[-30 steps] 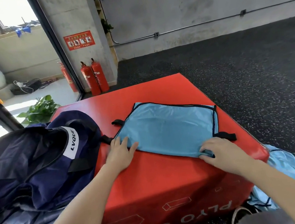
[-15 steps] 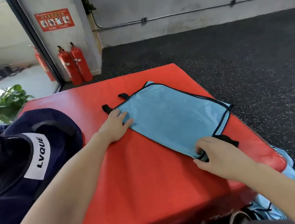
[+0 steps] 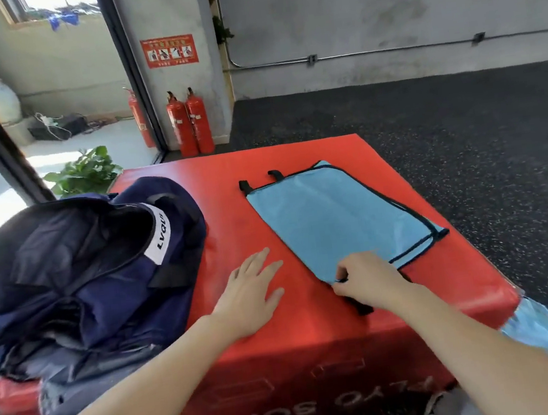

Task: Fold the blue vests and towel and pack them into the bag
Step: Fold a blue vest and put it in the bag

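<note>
A folded light-blue fabric vest with black trim [image 3: 339, 220] lies flat on the red padded box [image 3: 227, 178] — right hand [image 3: 366, 280] pinches its near corner, left hand [image 3: 250, 296] rests flat and spread just left of it.

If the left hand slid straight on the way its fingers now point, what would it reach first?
The left hand lies flat on the red box, fingers aimed forward and slightly right. Sliding on, it would probably meet the near-left edge of the blue vest first, not the bag; the exact angle is uncertain.
</note>
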A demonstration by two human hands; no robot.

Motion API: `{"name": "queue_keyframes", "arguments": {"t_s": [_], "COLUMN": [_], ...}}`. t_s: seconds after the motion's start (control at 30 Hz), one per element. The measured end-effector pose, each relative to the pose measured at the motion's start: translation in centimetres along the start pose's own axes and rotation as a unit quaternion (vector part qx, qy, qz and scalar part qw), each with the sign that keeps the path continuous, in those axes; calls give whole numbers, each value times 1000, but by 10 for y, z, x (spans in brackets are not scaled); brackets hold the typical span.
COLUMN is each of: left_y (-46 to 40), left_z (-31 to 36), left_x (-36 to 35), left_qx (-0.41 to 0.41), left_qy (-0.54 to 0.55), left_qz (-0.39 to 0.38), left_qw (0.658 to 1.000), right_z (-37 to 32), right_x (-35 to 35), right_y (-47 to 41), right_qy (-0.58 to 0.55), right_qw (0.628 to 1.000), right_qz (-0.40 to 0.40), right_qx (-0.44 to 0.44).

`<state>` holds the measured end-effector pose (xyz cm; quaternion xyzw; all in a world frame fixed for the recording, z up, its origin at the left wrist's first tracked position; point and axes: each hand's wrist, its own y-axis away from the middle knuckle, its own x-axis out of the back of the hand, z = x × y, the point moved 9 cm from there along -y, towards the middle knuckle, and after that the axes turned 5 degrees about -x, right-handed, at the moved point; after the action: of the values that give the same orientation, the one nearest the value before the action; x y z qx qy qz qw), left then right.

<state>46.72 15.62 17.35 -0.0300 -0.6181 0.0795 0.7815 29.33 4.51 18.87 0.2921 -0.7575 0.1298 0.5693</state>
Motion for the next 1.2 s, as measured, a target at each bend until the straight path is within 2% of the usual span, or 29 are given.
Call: {"name": "queue_keyframes", "arguments": {"t_s": [0.13,0.27,0.37,0.63,0.83,1.0,1.2], "left_y": [41,79,93,84,71,67,68], "left_z": [-25,-29,-31,-22,-17,-13,-14], "left_x": [16,30,30,27,18,22,23], "left_qx": [75,105,121,123,105,70,95], "left_qy": [95,124,137,184,161,138,135], "left_qz": [48,66,57,54,35,4,33], "left_qw": [992,985,981,974,981,988,986], "right_z": [-67,-120,-126,-21,73,102,111], "right_x": [-29,-43,-44,-1,15,15,6], "right_y": [7,22,28,18,39,46,39], "right_qy": [-73,-246,-257,-163,-55,-83,-92], "right_qw": [997,963,956,984,995,992,990], "right_qz": [-9,-52,-61,-1,-13,-4,-7], "right_qx": [30,98,127,75,85,97,105]}}
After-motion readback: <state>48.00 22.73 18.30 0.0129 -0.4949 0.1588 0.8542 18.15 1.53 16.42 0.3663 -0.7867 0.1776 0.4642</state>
